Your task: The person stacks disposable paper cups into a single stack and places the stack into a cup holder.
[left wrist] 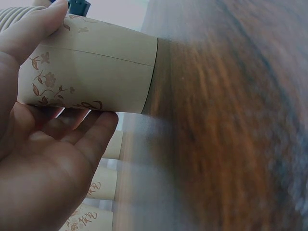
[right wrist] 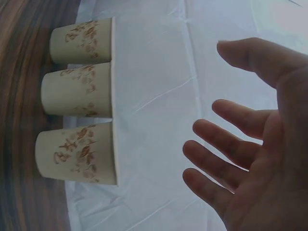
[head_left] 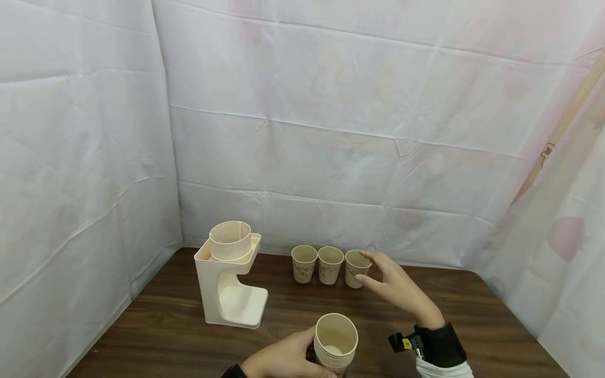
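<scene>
My left hand (head_left: 295, 357) grips a stack of nested beige paper cups (head_left: 336, 341) close over the front of the table. In the left wrist view the outermost cup (left wrist: 96, 65) shows brown printed flowers, with the thumb on one side and fingers on the other. Three matching paper cups stand upright in a row at the back: a left cup (head_left: 304, 264), a middle cup (head_left: 329, 265) and a right cup (head_left: 355, 269). Beside the right cup is my right hand (head_left: 394, 283), fingers spread. The right wrist view shows a gap between those fingers (right wrist: 226, 142) and the row.
A cream-coloured stand (head_left: 208, 289) with a round holder (head_left: 230, 241) on top and a flat base plate (head_left: 243, 304) stands at the left of the dark wooden table (head_left: 156, 315). White cloth (head_left: 331, 131) hangs behind the table and along both sides.
</scene>
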Demonstrator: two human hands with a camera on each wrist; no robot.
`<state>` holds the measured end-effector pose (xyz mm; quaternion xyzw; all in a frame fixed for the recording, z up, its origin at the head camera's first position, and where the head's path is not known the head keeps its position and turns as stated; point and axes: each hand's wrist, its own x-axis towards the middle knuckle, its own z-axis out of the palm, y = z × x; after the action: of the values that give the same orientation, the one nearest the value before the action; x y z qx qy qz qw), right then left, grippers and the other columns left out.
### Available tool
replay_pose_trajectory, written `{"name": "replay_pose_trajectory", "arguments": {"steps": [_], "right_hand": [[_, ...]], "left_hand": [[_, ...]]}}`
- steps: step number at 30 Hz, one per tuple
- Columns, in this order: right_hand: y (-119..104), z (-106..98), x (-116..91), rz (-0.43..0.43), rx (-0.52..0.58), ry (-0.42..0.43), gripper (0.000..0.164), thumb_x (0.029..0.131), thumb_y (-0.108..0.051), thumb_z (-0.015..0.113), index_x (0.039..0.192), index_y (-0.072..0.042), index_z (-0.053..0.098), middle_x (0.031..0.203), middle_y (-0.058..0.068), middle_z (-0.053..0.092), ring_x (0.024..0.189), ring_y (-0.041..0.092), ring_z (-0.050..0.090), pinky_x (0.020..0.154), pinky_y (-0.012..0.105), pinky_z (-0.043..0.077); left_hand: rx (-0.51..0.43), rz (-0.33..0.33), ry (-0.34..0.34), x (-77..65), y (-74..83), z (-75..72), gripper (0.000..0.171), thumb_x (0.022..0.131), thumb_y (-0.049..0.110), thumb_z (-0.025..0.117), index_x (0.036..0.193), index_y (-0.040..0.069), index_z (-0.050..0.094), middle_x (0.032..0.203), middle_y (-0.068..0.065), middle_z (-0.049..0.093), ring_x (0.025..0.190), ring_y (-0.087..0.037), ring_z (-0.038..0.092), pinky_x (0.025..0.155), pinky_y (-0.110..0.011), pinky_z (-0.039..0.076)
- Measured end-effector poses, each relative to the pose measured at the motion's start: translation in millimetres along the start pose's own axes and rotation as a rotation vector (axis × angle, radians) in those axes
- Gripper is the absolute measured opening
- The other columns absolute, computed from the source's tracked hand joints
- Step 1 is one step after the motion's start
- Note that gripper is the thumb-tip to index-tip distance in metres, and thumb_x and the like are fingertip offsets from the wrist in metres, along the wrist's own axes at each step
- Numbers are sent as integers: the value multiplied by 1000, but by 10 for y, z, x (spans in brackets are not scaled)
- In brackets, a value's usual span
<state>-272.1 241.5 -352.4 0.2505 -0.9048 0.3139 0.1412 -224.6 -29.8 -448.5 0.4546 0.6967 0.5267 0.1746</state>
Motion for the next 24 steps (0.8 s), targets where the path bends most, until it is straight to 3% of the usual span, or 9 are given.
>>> {"name": "replay_pose_trajectory", "arguments": {"steps": [6,15,24], "right_hand": [[131,76,54,-17,-9,6,65,87,-42,63,138,-9,41,132,15,47,121,27,40,95,57,39],[408,146,237,12,-104,90,68,87,-38,64,139,-3,37,138,20,40,126,37,32,96,61,36],[555,132,411,76,-116,-9,78,85,-47,64,140,-1,34,139,22,38,126,37,32,97,60,37]], "left_hand": [[-6,13,-1,12,-8,16,61,83,28,71,135,23,38,125,1,55,113,-14,50,96,-30,42],[-16,13,-12,17,-30,11,60,84,27,70,135,22,38,125,0,55,112,-13,51,93,-29,44],[-30,5,-18,11,-19,4,60,84,26,70,135,22,38,125,1,55,112,-13,51,92,-29,44]]}}
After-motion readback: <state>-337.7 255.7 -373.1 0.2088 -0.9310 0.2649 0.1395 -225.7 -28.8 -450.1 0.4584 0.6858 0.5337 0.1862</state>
